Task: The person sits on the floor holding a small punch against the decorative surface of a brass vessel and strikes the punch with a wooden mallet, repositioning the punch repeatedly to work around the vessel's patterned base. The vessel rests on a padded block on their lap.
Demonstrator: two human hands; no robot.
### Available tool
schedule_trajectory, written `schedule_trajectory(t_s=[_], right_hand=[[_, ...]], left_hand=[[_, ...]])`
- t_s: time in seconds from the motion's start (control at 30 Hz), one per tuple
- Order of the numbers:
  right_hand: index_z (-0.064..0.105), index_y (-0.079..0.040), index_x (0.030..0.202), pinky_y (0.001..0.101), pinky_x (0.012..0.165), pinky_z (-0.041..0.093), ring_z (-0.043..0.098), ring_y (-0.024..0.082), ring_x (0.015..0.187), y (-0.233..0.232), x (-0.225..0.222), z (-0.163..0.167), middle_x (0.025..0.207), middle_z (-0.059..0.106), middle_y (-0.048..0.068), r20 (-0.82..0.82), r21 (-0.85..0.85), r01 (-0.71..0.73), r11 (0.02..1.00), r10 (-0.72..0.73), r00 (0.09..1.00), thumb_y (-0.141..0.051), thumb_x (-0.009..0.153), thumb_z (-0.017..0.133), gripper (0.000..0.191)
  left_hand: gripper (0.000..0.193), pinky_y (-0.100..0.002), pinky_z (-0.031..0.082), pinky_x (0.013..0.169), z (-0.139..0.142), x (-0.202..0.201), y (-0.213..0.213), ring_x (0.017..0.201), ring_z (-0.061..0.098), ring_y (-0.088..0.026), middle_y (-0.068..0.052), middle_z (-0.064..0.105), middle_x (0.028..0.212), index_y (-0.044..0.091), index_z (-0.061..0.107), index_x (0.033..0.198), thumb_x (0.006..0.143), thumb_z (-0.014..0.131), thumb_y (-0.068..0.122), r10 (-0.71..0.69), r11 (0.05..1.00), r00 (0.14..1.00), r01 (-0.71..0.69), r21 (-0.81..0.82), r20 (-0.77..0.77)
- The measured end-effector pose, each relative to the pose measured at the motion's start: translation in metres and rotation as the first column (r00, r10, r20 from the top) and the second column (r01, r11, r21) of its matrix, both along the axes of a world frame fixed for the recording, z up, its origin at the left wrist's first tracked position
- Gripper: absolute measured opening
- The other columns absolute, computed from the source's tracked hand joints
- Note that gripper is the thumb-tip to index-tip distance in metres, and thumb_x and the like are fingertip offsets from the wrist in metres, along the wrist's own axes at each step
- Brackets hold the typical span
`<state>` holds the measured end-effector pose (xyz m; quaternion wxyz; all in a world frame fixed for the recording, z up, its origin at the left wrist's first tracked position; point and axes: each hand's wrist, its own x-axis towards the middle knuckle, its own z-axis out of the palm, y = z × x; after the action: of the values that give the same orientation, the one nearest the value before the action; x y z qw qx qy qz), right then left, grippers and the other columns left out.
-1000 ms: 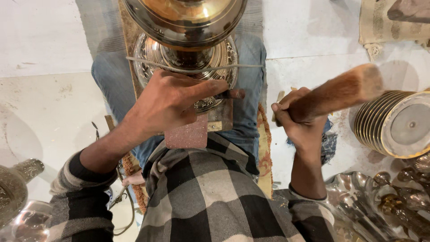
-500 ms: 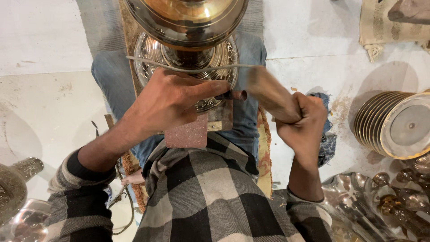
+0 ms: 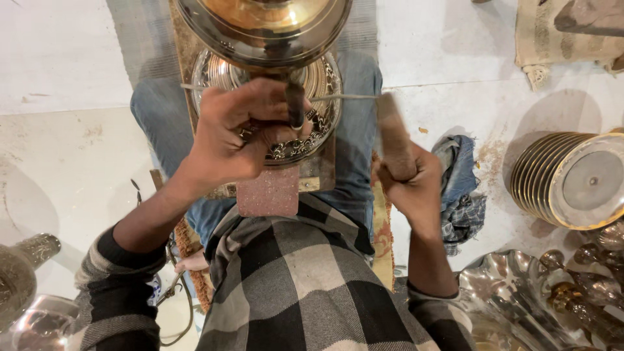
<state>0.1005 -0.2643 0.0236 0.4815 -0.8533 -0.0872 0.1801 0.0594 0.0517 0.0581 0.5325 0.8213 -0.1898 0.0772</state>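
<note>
Both hands work: left hand (image 3: 237, 133) holds punch (image 3: 296, 104) upright, mallet (image 3: 393, 136) points away.

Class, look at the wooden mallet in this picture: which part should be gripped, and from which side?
Grip the wooden mallet at its lower handle end, from the near side, as the right hand does. It stands nearly upright, so the upper end is free to strike.

Wooden mallet (image 3: 392, 133) motion-blurred, punch tip (image 3: 294, 104) hidden by fingers, brass vessel (image 3: 263, 29) cut off at top
</note>
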Motion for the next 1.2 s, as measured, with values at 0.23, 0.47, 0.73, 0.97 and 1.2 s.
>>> schedule_trajectory(t_s=[0.23,0.47,0.73,0.97,1.2], right_hand=[[0.064,-0.004,0.097,0.0248,0.062,0.052,0.063,0.007,0.066,0.01,-0.039,-0.039,0.075,0.065,0.001,-0.247,0.233,0.145,0.962,-0.085,0.965,-0.002,0.082,0.083,0.025],[0.064,-0.001,0.092,0.0248,0.063,0.051,0.062,0.008,0.069,0.006,-0.045,-0.033,0.078,0.067,0.003,-0.207,0.1,0.06,0.993,-0.038,0.978,-0.003,0.078,0.087,0.027],[0.068,-0.001,0.093,0.0276,0.06,0.056,0.069,0.013,0.067,-0.012,-0.04,-0.027,0.079,0.069,0.003,0.055,0.38,0.059,0.923,-0.086,0.995,0.0,0.089,0.078,0.012],[0.063,-0.003,0.084,0.0292,0.049,0.053,0.067,0.01,0.055,-0.016,-0.016,-0.018,0.068,0.067,0.003,0.023,0.549,0.039,0.835,-0.062,0.998,0.003,0.082,0.072,0.011],[0.063,-0.005,0.087,0.0287,0.047,0.047,0.06,0.012,0.054,-0.014,-0.014,-0.014,0.069,0.065,0.004,0.127,0.346,-0.013,0.938,-0.033,0.991,0.003,0.079,0.073,0.014]], left_hand=[[0.048,-0.022,0.054,0.042,0.001,-0.007,-0.005,0.072,0.078,-0.016,-0.021,0.078,0.102,-0.002,0.068,0.127,0.086,0.05,-0.019,0.005,0.978,1.0,-0.011,0.209,0.028],[0.055,-0.027,0.051,0.039,0.007,0.006,-0.001,0.054,0.067,-0.013,-0.012,0.08,0.09,0.007,0.07,0.129,0.079,0.06,-0.013,-0.093,0.914,0.996,0.081,0.397,0.011],[0.049,-0.024,0.049,0.039,0.011,0.009,-0.002,0.049,0.06,-0.009,-0.01,0.075,0.076,0.009,0.072,0.13,0.085,0.067,-0.01,-0.13,0.897,0.991,0.107,0.428,0.027],[0.052,-0.024,0.043,0.031,0.009,0.005,-0.003,0.043,0.058,-0.01,-0.017,0.08,0.092,0.003,0.073,0.126,0.079,0.063,-0.015,-0.097,0.893,0.993,0.056,0.447,0.069],[0.053,-0.025,0.05,0.038,0.004,-0.004,-0.007,0.056,0.067,-0.013,-0.019,0.078,0.096,0.003,0.072,0.128,0.083,0.052,-0.017,-0.015,0.917,0.997,-0.018,0.399,0.078]])
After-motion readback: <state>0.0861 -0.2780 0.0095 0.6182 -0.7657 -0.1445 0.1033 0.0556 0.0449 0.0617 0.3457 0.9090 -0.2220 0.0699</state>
